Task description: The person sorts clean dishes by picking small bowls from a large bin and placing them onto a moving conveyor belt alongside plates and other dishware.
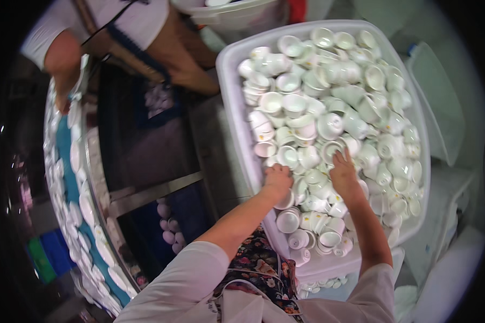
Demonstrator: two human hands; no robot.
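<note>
A large white plastic tub is filled with a heap of small white ceramic cups, some bearing small yellow marks. My left hand rests on cups near the tub's left side, its fingers curled; whether it grips one is hidden. Further right, my right hand reaches into the heap, its fingertips at the rim and inside of an upturned cup. Whether those fingers pinch the cup cannot be told. Several cups lie on their sides or nested around both hands.
At the left runs a teal conveyor belt lined with white ceramic pieces. A co-worker's hand is over it. Dark shelving with blue crates stands between belt and tub. Another white tub is at the top.
</note>
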